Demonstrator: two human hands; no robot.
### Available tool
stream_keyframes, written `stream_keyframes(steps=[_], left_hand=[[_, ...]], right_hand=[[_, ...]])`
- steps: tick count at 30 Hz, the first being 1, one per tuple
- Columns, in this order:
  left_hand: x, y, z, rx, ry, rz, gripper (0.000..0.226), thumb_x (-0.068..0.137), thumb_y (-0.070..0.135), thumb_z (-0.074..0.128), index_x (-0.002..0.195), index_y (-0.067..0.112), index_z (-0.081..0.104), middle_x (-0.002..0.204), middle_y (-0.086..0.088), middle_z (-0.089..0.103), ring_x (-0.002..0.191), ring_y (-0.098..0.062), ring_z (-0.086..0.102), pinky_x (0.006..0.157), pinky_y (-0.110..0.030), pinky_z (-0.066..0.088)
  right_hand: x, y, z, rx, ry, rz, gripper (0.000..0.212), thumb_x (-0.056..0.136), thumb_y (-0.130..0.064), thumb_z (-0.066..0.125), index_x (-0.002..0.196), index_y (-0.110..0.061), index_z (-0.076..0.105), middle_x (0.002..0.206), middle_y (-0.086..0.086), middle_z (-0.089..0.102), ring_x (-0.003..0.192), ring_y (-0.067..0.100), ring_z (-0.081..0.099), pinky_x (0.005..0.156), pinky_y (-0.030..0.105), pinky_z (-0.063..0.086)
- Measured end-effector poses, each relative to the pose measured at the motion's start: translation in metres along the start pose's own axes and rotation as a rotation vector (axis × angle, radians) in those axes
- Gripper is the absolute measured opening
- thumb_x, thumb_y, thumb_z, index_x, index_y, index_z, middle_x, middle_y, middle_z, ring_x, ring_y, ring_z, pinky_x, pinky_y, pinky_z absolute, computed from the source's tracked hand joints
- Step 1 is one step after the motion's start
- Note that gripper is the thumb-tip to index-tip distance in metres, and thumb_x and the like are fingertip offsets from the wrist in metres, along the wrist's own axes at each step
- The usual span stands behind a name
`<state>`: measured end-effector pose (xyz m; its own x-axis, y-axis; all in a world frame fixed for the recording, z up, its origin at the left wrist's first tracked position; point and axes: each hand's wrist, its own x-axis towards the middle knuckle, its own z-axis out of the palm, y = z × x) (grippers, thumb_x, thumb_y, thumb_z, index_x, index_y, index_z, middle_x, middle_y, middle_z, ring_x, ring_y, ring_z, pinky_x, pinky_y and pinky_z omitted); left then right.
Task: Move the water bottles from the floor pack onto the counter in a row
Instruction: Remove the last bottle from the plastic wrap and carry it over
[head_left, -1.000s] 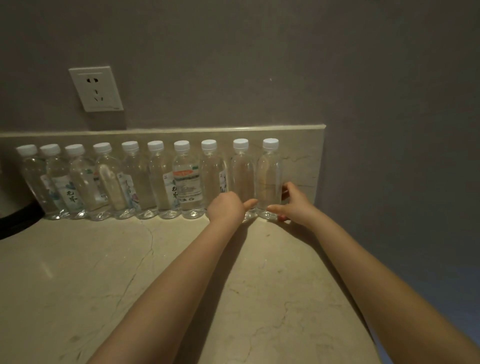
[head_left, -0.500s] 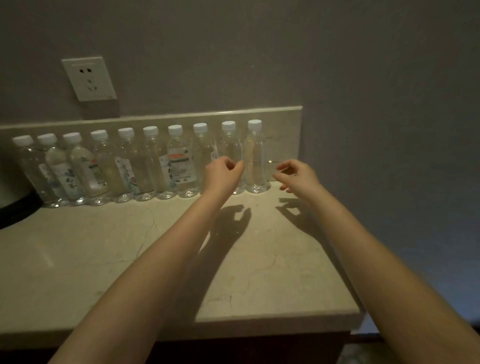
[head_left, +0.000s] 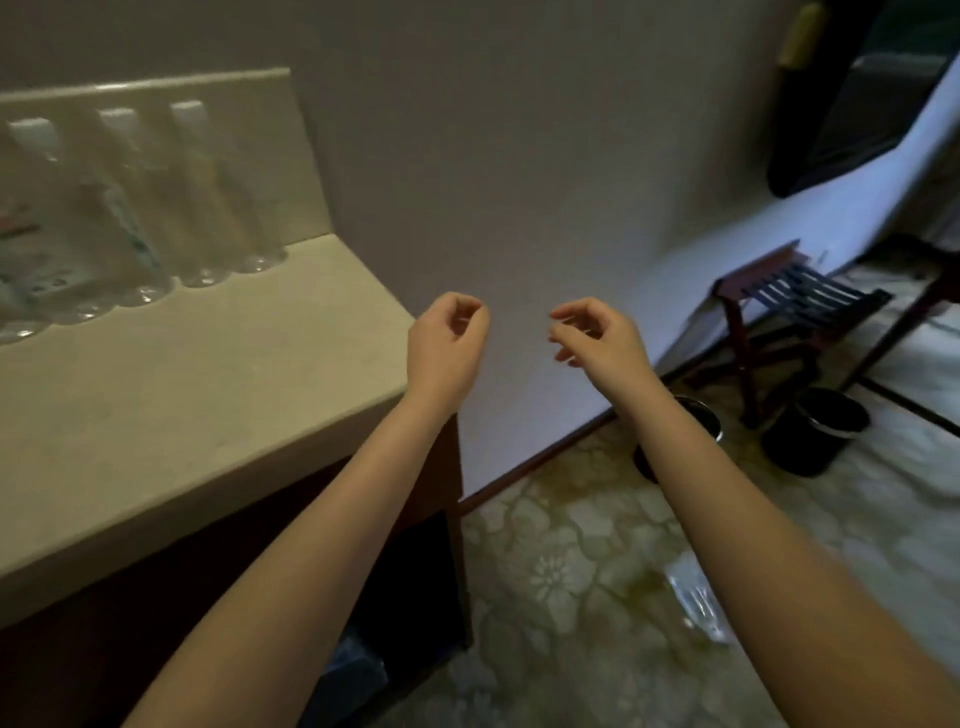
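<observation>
Clear water bottles with white caps (head_left: 208, 202) stand in a row along the counter's backsplash at the upper left, blurred by motion. The beige stone counter (head_left: 218, 374) fills the left side. My left hand (head_left: 447, 343) hovers just past the counter's right end, fingers loosely curled, holding nothing. My right hand (head_left: 597, 332) floats to its right in front of the wall, fingers apart and empty. A crumpled clear plastic wrap (head_left: 696, 603) lies on the floor beside my right forearm; I cannot tell whether bottles are in it.
A dark cabinet (head_left: 415, 571) sits under the counter. On the patterned floor (head_left: 571, 571) stand two black bins (head_left: 815, 431) and a folding luggage rack (head_left: 800, 306) by the wall at right.
Both hands let go of the rightmost bottles and pulled back off the counter. My view swung right and down, so the floor, bins and rack came into sight.
</observation>
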<state>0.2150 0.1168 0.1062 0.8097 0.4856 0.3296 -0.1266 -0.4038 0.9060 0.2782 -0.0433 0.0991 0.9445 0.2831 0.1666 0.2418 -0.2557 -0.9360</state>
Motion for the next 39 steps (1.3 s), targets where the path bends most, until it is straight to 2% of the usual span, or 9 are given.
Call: stream_keyframes(steps=[3,7,10,15,20,24,27,31,39], left_hand=[[-0.018,0.017,0.053,0.032,-0.061,0.027,0.008,0.090,0.014,0.055,0.086,0.014,0.062,0.082,-0.001,0.062,0.077,-0.016,0.059,0.064,-0.021,0.044],[-0.047,0.041,0.147,0.039,-0.163,0.016,0.007,0.089,0.012,0.055,0.086,0.013,0.061,0.082,-0.004,0.062,0.071,-0.013,0.054,0.058,-0.019,0.040],[-0.072,0.046,0.230,0.088,-0.221,-0.041,0.006,0.090,0.014,0.055,0.087,0.015,0.060,0.084,-0.006,0.062,0.073,-0.017,0.055,0.059,-0.022,0.041],[-0.119,0.053,0.360,0.256,-0.414,-0.086,0.011,0.090,0.014,0.054,0.094,0.010,0.064,0.090,-0.003,0.061,0.080,-0.017,0.056,0.070,-0.027,0.043],[-0.132,0.064,0.454,0.314,-0.504,-0.087,0.005,0.090,0.015,0.056,0.088,0.016,0.061,0.092,-0.001,0.062,0.082,-0.014,0.056,0.062,-0.015,0.038],[-0.114,0.055,0.523,0.316,-0.531,-0.103,0.004,0.091,0.016,0.056,0.090,0.017,0.059,0.091,0.000,0.060,0.076,-0.008,0.054,0.061,-0.014,0.038],[-0.090,0.035,0.579,0.315,-0.541,-0.165,0.006,0.092,0.017,0.055,0.093,0.017,0.060,0.093,0.001,0.058,0.083,-0.014,0.054,0.068,-0.026,0.044],[-0.051,0.011,0.651,0.333,-0.558,-0.234,0.008,0.092,0.018,0.054,0.097,0.017,0.061,0.097,0.001,0.060,0.091,-0.014,0.056,0.076,-0.025,0.044],[-0.010,0.004,0.727,0.365,-0.509,-0.368,0.008,0.090,0.021,0.056,0.094,0.018,0.063,0.093,0.003,0.062,0.089,-0.015,0.059,0.077,-0.028,0.049]], right_hand=[[-0.018,0.038,-0.060,-0.048,0.001,0.063,0.011,0.090,-0.014,0.061,0.101,-0.012,0.063,0.090,0.010,0.065,0.064,0.013,0.061,0.061,0.021,0.050],[-0.038,0.089,-0.145,-0.049,0.032,0.105,0.013,0.087,-0.015,0.065,0.083,-0.027,0.063,0.076,0.003,0.066,0.063,0.014,0.064,0.069,0.037,0.055],[-0.052,0.130,-0.219,-0.079,0.014,0.165,0.013,0.086,-0.014,0.065,0.083,-0.027,0.062,0.074,0.007,0.065,0.055,0.004,0.062,0.065,0.029,0.053],[-0.077,0.186,-0.345,-0.205,-0.034,0.319,0.017,0.088,-0.020,0.064,0.103,-0.013,0.063,0.079,0.006,0.068,0.069,0.017,0.065,0.076,0.032,0.053],[-0.065,0.231,-0.436,-0.274,-0.090,0.393,0.022,0.089,-0.025,0.064,0.108,-0.014,0.061,0.079,-0.001,0.066,0.067,0.013,0.062,0.063,0.022,0.049],[-0.029,0.274,-0.481,-0.350,-0.127,0.417,0.026,0.090,-0.026,0.062,0.112,-0.012,0.060,0.081,-0.002,0.063,0.068,0.011,0.060,0.062,0.020,0.046],[0.016,0.308,-0.503,-0.426,-0.200,0.416,0.027,0.090,-0.027,0.063,0.113,-0.013,0.060,0.085,-0.001,0.063,0.070,0.010,0.060,0.066,0.022,0.050],[0.084,0.349,-0.529,-0.524,-0.280,0.430,0.028,0.090,-0.028,0.063,0.114,-0.015,0.060,0.098,0.004,0.065,0.080,0.016,0.065,0.074,0.030,0.054],[0.176,0.404,-0.569,-0.579,-0.487,0.357,0.019,0.089,-0.030,0.062,0.106,-0.021,0.061,0.103,0.003,0.062,0.084,0.017,0.064,0.070,0.026,0.053]])
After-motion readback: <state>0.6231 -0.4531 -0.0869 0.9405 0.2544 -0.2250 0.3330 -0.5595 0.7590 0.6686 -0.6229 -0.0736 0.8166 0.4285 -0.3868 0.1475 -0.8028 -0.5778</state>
